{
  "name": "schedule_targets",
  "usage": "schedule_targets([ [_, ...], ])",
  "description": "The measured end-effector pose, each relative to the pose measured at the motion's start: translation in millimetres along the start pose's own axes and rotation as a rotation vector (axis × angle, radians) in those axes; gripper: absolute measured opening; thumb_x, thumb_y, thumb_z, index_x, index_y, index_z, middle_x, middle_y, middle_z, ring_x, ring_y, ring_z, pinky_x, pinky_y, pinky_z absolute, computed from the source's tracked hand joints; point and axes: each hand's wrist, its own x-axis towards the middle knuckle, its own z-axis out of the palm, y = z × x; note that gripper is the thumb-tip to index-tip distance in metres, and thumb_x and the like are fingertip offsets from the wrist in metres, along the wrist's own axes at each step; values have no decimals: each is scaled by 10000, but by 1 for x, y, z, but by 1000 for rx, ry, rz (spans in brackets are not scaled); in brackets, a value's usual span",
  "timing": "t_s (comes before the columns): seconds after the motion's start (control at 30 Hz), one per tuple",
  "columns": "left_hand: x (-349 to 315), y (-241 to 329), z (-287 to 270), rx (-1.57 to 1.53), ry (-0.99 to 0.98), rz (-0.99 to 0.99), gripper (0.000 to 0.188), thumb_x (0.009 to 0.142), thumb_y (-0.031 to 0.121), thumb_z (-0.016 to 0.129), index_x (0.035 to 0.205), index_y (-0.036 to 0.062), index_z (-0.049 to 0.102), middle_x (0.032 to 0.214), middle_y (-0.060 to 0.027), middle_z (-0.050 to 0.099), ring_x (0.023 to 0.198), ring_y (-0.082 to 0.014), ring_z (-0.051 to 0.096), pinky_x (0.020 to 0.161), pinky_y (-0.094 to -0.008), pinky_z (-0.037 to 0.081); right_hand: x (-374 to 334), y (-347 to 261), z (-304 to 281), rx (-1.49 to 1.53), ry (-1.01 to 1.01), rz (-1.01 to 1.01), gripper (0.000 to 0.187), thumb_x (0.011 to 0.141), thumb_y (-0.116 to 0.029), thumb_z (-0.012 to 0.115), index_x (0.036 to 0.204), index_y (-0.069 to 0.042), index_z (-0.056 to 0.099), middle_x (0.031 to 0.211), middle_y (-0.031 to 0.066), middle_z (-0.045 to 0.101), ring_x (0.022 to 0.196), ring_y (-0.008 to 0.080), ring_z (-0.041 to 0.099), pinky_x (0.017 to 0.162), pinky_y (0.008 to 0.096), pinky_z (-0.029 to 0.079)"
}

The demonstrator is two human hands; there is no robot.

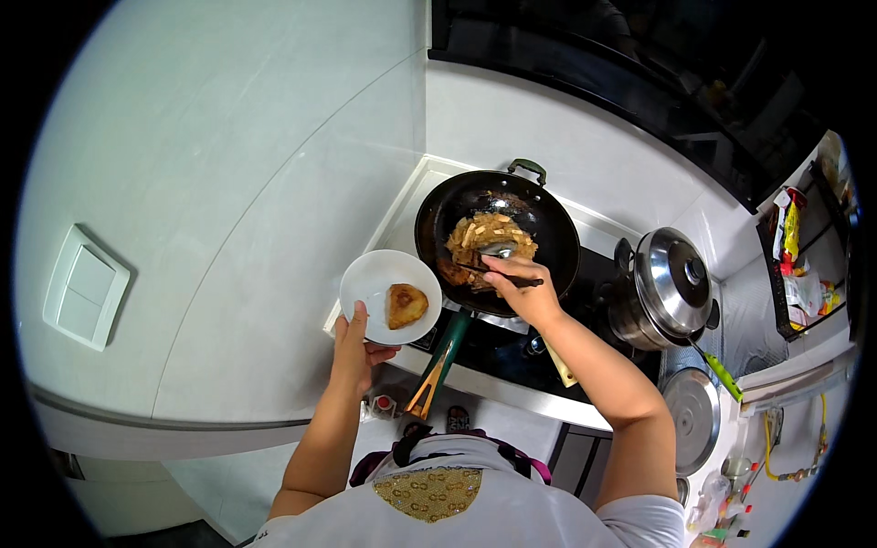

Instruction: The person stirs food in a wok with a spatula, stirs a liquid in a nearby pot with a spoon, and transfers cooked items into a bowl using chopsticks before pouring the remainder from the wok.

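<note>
My left hand point(354, 342) grips the rim of a white plate point(361, 274), thumb on top and fingers beneath. One browned, fried piece of food point(405, 306) lies on it. The plate is held just left of a black wok point(562, 219) on the stove. Over the wok my right hand point(525, 283) is closed around dark chopsticks point(475, 268), their tips down by the food. Sliced, browned food point(489, 233) is heaped in the wok. A metal utensil head point(499, 248) rests on it, partly hidden by my hand. A pale handle point(559, 363) shows below my right forearm.
The wok's green handle point(446, 352) points toward me. At right stands a lidded steel pot point(671, 283), with a green-handled utensil point(722, 374) beside it. A round metal lid point(692, 420) and bottles lie farther right. A tiled wall point(274, 183) borders the left side.
</note>
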Motion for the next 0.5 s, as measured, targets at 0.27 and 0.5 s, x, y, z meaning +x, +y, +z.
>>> schedule_targets([
  [0.27,1,1,-1,-13,22,8,606,873,579,501,1191,96,320,969,-151,606,677,-231,666,550,-297,550,47,13,23,185,202,508,199,840,-105,654,1014,-16,688,795,68,676,506,115,605,479,235,501],
  [0.5,0,-1,-2,18,41,58,638,863,612,481,1169,68,344,932,-167,620,651,-239,664,538,-329,564,66,37,13,228,334,585,168,836,-114,640,948,-5,701,715,84,669,494,138,625,476,255,501],
])
